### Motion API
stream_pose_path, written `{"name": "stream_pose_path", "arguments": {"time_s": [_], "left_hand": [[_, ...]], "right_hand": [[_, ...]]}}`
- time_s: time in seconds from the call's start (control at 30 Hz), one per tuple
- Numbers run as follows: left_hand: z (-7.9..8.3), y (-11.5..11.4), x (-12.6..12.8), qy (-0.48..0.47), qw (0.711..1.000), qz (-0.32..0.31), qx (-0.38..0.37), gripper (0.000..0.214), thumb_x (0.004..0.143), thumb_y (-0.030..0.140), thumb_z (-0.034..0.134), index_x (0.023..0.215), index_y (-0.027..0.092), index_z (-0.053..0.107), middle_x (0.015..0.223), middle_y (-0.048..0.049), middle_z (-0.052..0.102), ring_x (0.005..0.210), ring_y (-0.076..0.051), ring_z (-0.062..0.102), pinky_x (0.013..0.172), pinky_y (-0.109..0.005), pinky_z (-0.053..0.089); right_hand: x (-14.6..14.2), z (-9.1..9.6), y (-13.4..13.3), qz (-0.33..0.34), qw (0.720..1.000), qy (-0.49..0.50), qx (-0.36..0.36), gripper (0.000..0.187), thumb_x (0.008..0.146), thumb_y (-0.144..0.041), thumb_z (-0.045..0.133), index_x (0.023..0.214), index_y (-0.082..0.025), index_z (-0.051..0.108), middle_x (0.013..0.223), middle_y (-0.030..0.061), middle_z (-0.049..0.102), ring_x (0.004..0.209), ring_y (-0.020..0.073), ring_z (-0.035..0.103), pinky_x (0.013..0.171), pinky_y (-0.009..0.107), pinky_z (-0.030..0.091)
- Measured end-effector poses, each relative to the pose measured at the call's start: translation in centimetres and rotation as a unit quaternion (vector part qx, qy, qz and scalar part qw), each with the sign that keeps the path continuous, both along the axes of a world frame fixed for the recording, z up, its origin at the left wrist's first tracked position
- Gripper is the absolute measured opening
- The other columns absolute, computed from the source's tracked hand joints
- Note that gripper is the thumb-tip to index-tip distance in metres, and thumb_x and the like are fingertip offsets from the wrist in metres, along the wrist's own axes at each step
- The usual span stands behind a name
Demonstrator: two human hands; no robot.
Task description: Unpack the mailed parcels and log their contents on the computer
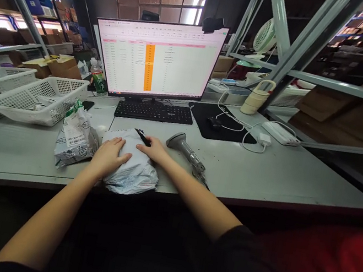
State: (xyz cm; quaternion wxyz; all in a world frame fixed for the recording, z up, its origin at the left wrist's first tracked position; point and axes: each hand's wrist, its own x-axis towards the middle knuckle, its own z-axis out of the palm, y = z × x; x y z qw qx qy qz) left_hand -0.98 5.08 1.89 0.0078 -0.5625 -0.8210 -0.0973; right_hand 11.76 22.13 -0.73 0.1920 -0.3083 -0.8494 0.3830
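Note:
A white plastic mailing bag [133, 165], printed "CHINA POST" along its far edge, lies crumpled near the front edge of the desk. My left hand [108, 156] rests on its left side, fingers stretched out and thumb apart. Over its right far corner, my right hand [154, 150] grips a slim black tool [142, 137] that points up and to the left; whether it is a knife or a pen I cannot tell. To the left stands a grey-and-white plastic parcel [78, 139] with a barcode label. A grey barcode scanner [187, 151] lies right of my right hand.
Behind the bag are a black keyboard [154, 112] and a monitor [178, 70] showing a spreadsheet. White perforated baskets [25, 114] stand at the left, near a drink bottle [98, 78]. At the right are a mouse [214, 123] on a black mat [203, 128], cables and a power strip [281, 134].

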Motion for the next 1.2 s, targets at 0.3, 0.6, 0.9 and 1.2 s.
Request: {"name": "stream_pose_path", "arguments": {"time_s": [0.3, 0.6, 0.9, 1.2], "left_hand": [[0.8, 0.5, -2.5, -0.017, 0.999, -0.035, 0.018, 0.059, 0.093, 0.053, 0.056, 0.137, 0.013, 0.058, 0.144, -0.0169, 0.058, 0.135, -0.032, 0.052, 0.115, -0.042, 0.038], [2.2, 0.7, -1.5, 0.034, 0.993, 0.024, 0.106, 0.021, 0.099, 0.030, 0.050, 0.094, 0.021, 0.068, 0.102, -0.0100, 0.070, 0.097, -0.030, 0.066, 0.085, -0.039, 0.048], [1.4, 1.6, -1.9, -0.020, 0.992, 0.051, 0.115, 0.020, 0.101, 0.025, 0.046, 0.097, 0.022, 0.064, 0.103, -0.0068, 0.073, 0.098, -0.026, 0.067, 0.078, -0.033, 0.047], [1.3, 1.8, 0.2, -0.016, 0.985, 0.068, 0.160, 0.022, 0.103, 0.024, 0.039, 0.099, 0.019, 0.061, 0.101, -0.0109, 0.069, 0.097, -0.028, 0.065, 0.080, -0.036, 0.047]], "right_hand": [[-0.6, 0.7, -0.1, -0.009, 0.998, 0.038, 0.056, 0.017, 0.090, -0.034, 0.067, 0.097, -0.018, 0.071, 0.109, 0.0079, 0.069, 0.103, 0.0216, 0.062, 0.088, 0.030, 0.045], [-1.3, 2.8, 0.2, 0.049, 0.993, 0.095, 0.054, 0.022, 0.093, -0.032, 0.057, 0.103, -0.017, 0.070, 0.098, 0.0041, 0.071, 0.091, 0.0192, 0.062, 0.082, 0.028, 0.044], [4.4, 9.1, -1.2, 0.116, 0.928, -0.122, 0.334, 0.038, 0.099, -0.022, 0.047, 0.131, -0.032, 0.065, 0.095, 0.0032, 0.073, 0.078, 0.0187, 0.061, 0.064, 0.029, 0.032], [2.6, 10.3, -5.6, 0.165, 0.810, -0.214, 0.521, 0.033, 0.100, -0.012, 0.038, 0.111, -0.015, 0.069, 0.098, 0.0150, 0.069, 0.086, 0.0236, 0.061, 0.062, 0.032, 0.026]]}}
